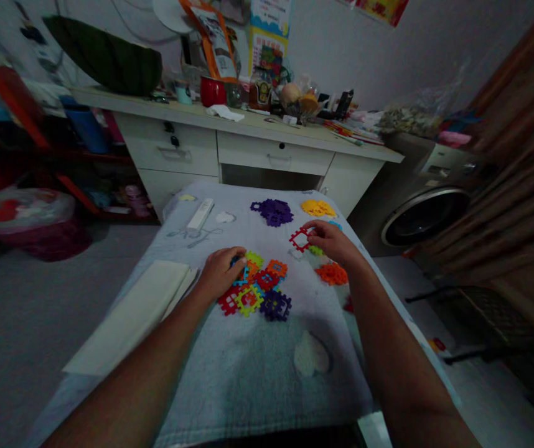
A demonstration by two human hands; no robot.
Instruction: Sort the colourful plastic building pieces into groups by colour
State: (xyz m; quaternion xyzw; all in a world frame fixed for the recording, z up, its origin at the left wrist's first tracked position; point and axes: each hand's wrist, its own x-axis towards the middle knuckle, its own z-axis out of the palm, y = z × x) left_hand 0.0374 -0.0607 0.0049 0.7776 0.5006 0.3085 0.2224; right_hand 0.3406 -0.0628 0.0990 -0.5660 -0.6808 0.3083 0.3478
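My left hand [221, 272] is at the left edge of a mixed cluster of plastic interlocking tiles, its fingers and thumb closed on a blue tile [238, 261]. The cluster holds red, lime, orange and blue pieces, with a dark purple tile [275, 305] at its lower right. Farther right, my right hand [335, 241] pinches a red square frame tile [300, 238]. Sorted piles lie around it: purple tiles [275, 211], yellow tiles [317, 208] and orange tiles [332, 274]. Lime pieces [316, 250] show partly under my right hand.
A pale cloth [267, 386] covers the table. A long white box [200, 215] and a folded cream cloth [131, 317] lie on its left side. Behind stands a cluttered white desk [168, 146]. A washing machine [388, 205] and a chair [491, 317] are at right.
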